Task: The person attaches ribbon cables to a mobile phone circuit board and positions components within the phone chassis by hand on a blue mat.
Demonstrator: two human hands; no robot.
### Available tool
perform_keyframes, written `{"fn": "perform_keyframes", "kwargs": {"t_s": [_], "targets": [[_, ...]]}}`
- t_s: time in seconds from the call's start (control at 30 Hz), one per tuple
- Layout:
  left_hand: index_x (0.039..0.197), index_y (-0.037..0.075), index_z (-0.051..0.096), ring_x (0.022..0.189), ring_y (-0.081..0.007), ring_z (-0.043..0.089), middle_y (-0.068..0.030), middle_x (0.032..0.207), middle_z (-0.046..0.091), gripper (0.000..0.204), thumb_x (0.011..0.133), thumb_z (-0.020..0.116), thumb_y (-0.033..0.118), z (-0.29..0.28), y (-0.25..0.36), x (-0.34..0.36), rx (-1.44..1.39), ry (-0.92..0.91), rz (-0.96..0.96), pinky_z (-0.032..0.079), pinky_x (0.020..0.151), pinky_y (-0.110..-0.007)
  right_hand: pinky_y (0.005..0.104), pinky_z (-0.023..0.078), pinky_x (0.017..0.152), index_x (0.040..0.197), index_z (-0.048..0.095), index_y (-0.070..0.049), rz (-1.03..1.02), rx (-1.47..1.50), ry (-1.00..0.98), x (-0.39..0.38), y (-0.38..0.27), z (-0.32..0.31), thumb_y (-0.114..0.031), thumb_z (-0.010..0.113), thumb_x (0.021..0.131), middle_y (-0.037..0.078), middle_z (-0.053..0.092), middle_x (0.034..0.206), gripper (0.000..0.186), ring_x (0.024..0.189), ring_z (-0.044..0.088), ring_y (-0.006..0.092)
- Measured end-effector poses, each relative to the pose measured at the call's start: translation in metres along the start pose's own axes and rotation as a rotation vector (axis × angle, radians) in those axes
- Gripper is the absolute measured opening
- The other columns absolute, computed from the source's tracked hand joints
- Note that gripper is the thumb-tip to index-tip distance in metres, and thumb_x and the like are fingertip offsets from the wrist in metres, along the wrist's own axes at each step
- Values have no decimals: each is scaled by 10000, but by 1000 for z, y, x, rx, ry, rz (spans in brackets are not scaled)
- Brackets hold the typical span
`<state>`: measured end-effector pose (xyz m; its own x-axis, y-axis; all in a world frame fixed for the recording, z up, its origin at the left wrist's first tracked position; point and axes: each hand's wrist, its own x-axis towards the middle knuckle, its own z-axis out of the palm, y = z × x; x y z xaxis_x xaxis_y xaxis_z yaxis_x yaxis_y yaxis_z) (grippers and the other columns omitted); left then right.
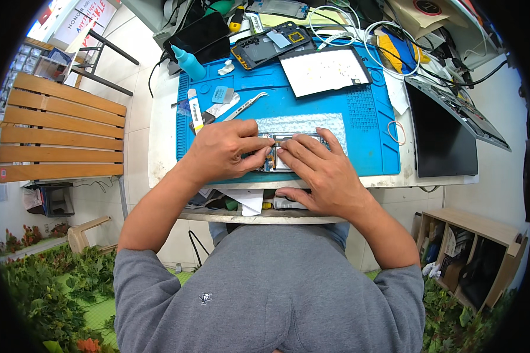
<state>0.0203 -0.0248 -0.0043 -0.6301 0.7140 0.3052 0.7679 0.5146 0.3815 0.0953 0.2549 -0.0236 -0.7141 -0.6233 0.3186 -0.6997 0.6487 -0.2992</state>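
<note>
An opened phone [283, 165] with bare inner parts lies near the front edge of a blue repair mat [371, 156], partly over a sheet of bubble wrap [338, 125]. My left hand [227, 148] is closed in a pinch at the phone's left half, thumb and forefinger meeting over its inner parts. Whatever sits between those fingertips is too small to make out. Across the right half, my right hand [319, 166] rests with fingers stretched out on the phone and the thumb apart, towards the table edge. Both hands cover much of the phone.
Tweezers [247, 106], a light-blue bottle [188, 62] and a small blue-grey piece [222, 95] lie left. Behind are a phone frame [272, 46] and a white panel [325, 70]. Cables [388, 50] and a dark laptop screen [443, 141] occupy the right. An open shelf [235, 204] runs below.
</note>
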Motion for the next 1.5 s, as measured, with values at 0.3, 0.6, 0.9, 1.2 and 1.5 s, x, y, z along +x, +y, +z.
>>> {"fn": "perform_keyframes", "kwargs": {"t_s": [0.3,0.6,0.9,1.2,1.5], "targets": [[1134,160,931,753,-221,724,-14,863,713,181,970,874,211,-7,3,1,23,-19,33,569,638,-390,587,441,1271,1413,751,-21,-37,0,0,4,2,-8,-399,890,972,128,720,1427,598,1431,633,313],[1140,158,928,778,-218,746,-29,921,757,187,968,878,210,-11,0,6,-30,-45,7,579,657,-370,560,462,1241,1466,710,-18,-37,60,3,16,12,-18,-338,931,926,147,706,1446,666,1401,636,349],[1142,137,926,784,-212,741,-45,957,776,212,935,901,170,-12,13,-24,-183,20,-184,576,676,-362,503,521,1135,1465,707,22,71,83,-83,27,14,-29,-313,938,894,173,739,1338,701,1237,659,356],[1173,134,932,793,-210,750,-51,957,786,224,959,886,181,-13,17,-22,-175,-3,-177,574,668,-352,503,522,1127,1424,716,45,126,42,39,17,13,-17,-345,936,881,195,739,1341,703,1255,663,369],[1205,154,935,830,-218,776,-43,989,806,221,999,860,181,-6,18,-16,-157,-62,-173,606,724,-361,554,483,1208,1424,769,-72,-18,64,44,13,6,-15,-423,938,908,166,689,1455,646,1348,636,383]]}}
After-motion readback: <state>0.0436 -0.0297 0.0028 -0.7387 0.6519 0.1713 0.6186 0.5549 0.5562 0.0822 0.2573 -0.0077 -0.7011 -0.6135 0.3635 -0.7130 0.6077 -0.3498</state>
